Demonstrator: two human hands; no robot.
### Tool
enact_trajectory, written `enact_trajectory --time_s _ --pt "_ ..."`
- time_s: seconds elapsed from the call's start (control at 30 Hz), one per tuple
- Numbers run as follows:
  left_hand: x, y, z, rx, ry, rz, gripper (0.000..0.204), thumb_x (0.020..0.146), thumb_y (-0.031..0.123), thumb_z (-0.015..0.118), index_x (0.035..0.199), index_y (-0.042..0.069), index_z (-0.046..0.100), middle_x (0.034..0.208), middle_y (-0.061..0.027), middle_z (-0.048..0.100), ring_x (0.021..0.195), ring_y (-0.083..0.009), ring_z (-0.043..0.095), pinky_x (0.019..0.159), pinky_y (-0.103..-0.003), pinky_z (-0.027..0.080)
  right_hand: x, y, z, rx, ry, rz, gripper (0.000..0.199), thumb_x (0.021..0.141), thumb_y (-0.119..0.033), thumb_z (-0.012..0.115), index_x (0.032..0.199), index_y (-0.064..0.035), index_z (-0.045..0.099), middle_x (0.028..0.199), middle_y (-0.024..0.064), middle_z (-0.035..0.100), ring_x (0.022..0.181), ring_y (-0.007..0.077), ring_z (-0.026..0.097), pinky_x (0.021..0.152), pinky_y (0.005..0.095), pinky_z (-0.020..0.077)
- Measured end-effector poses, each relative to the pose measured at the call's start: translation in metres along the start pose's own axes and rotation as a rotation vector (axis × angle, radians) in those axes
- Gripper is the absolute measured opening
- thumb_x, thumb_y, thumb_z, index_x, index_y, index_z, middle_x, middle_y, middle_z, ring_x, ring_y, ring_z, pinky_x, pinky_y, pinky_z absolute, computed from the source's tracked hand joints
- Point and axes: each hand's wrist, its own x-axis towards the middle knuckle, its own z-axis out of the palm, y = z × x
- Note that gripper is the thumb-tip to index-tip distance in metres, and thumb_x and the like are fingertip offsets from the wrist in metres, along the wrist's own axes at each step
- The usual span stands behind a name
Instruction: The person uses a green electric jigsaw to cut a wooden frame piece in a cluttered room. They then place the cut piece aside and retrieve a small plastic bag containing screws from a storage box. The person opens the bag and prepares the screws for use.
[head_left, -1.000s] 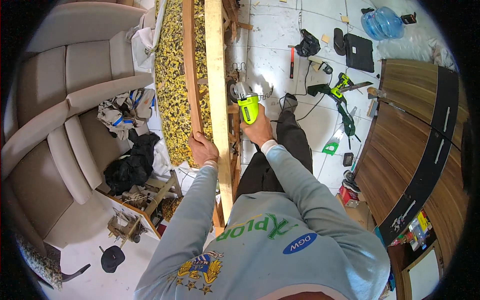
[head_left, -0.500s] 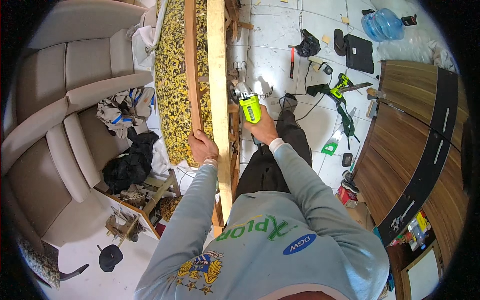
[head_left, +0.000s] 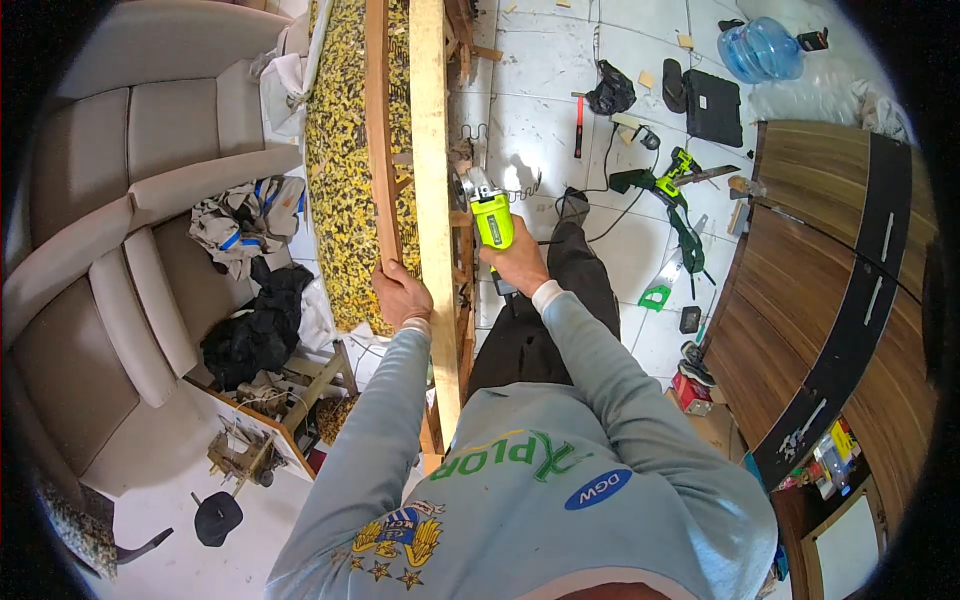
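Head view: right hand point(head_left: 520, 262) grips a partly hidden grinder point(head_left: 493, 220); left hand point(head_left: 403, 298) clasps a brown rail point(head_left: 380, 130) cropped above.

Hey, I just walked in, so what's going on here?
A person is working at a wooden frame with a power tool. Their right hand holds a green angle grinder, its head just right of a pale wooden beam. Their left hand grips a brown wooden rail beside yellow-and-black foam. Whether the grinder is running or cutting isn't clear. A green-handled handsaw lies on the floor.
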Motion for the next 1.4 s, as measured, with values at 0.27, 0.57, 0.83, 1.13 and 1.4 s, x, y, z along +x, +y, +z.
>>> enact_trajectory --time_s 0.27,0.57,0.83,1.13,1.4 --pt "0.001 0.001 0.000 0.021 0.008 -0.014 0.061 0.104 0.048 0.038 0.138 -0.001 0.054 0.128 -0.0278 0.062 0.114 -0.0459 0.062 0.096 -0.052 0.048 0.019 -0.015 0.002 0.105 0.051 0.051 0.066 0.076 -0.024 0.078 0.130 0.0021 0.050 0.113 0.0207 0.069 0.106 0.0339 0.068 0.093 0.0419 0.0528" --pt "0.001 0.002 -0.002 0.025 -0.002 -0.031 0.063 0.104 0.050 0.037 0.138 -0.001 0.052 0.126 -0.0293 0.062 0.110 -0.0476 0.062 0.094 -0.054 0.048 -0.005 -0.045 -0.013 0.068 0.016 -0.027 0.059 0.077 -0.019 0.078 0.125 0.0032 0.051 0.109 0.0164 0.066 0.100 0.0288 0.066 0.089 0.0386 0.0529" --pt "0.002 -0.005 -0.002 -0.030 -0.010 0.027 0.060 0.105 0.046 0.039 0.138 -0.002 0.053 0.126 -0.0296 0.062 0.110 -0.0480 0.063 0.093 -0.053 0.049 -0.004 -0.025 0.003 0.168 -0.007 -0.124 0.058 0.077 -0.019 0.078 0.123 0.0033 0.052 0.105 0.0146 0.067 0.094 0.0268 0.066 0.086 0.0383 0.0536" --pt "0.002 -0.007 0.000 -0.078 0.020 0.059 0.060 0.106 0.044 0.038 0.137 -0.005 0.053 0.129 -0.0310 0.060 0.116 -0.0474 0.060 0.098 -0.052 0.047 0.008 -0.021 0.006 0.207 -0.004 -0.084 0.060 0.077 -0.017 0.080 0.125 0.0042 0.052 0.104 0.0115 0.067 0.093 0.0229 0.065 0.084 0.0360 0.0538" --pt "0.005 -0.014 0.007 -0.057 0.053 0.032 0.059 0.105 0.050 0.038 0.137 0.003 0.055 0.125 -0.0259 0.065 0.108 -0.0466 0.064 0.093 -0.053 0.048 0.025 -0.011 0.011 0.094 0.026 -0.031 0.061 0.076 -0.023 0.079 0.124 0.0028 0.052 0.110 0.0198 0.069 0.101 0.0338 0.068 0.089 0.0423 0.0536"
